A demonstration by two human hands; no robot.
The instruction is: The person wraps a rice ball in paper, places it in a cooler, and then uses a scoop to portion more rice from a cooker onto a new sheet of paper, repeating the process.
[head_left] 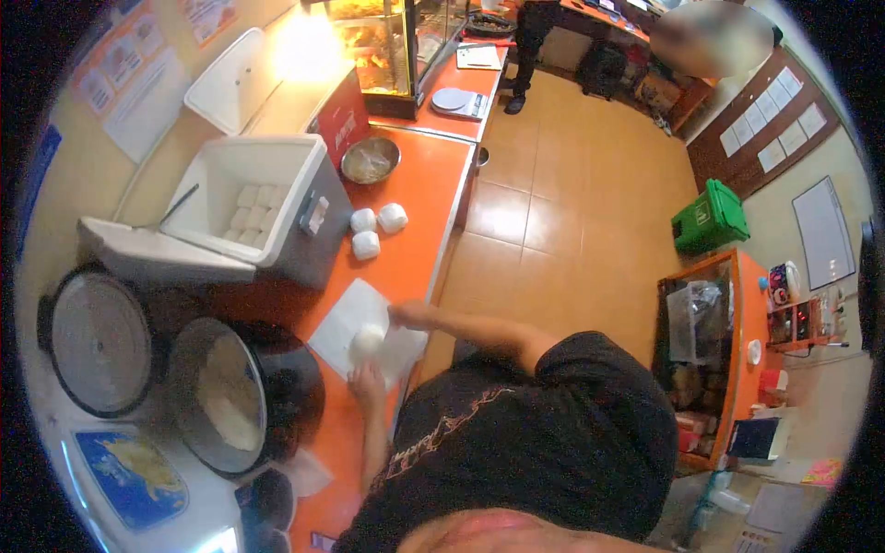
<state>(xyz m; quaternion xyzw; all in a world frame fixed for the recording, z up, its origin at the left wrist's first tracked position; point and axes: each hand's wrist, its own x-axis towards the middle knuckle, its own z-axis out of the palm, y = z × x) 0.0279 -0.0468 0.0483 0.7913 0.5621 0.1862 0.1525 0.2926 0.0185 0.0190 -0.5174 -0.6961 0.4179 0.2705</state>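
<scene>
Left hand holds the white ball on the paper sheet. Right hand, spread unclear, touches its edge. Wrapping likely next: fold the sheet over.

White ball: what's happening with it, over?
Left hand against white ball. Right hand at white sheet. Ball on sheet. Open pot beside, not blocking.

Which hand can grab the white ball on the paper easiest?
Probably the left hand: it rests right against the white ball on the paper. The right hand sits a little away, near the paper's edge.
</scene>
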